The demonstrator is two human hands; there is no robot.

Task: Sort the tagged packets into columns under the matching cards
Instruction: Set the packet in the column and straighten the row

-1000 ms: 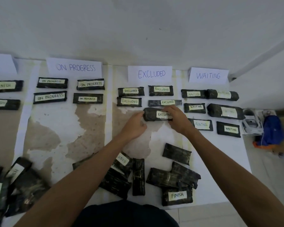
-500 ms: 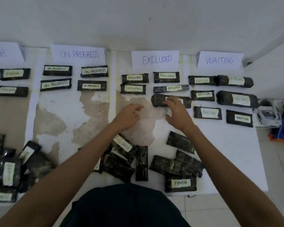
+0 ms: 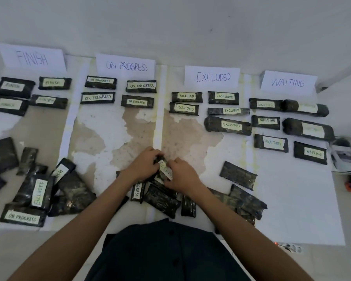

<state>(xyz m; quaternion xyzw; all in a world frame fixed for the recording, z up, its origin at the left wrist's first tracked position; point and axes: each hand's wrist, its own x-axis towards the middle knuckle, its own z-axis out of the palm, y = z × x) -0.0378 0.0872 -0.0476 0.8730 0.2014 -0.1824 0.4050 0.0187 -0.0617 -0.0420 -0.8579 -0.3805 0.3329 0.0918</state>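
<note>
Four white cards stand at the back: FINISH, ON PROGRESS, EXCLUDED and WAITING. Dark packets with matching tags lie in columns under each. Below the EXCLUDED card the nearest packet lies alone on the sheet. In the near middle, my left hand and my right hand both grip a dark packet tagged EXCLUDED, which sits on top of a loose pile. Part of that packet is hidden by my fingers.
Another heap of packets lies at the near left, with tags EXCLUDED, ON PROGRESS and FINISH showing. Several untagged-side packets lie to the right of my hands. A white object sits off the sheet's right edge.
Both hands left the packet placed under EXCLUDED and drew back toward me to the middle pile, where they now grip another EXCLUDED packet. The view shifted to the left.
</note>
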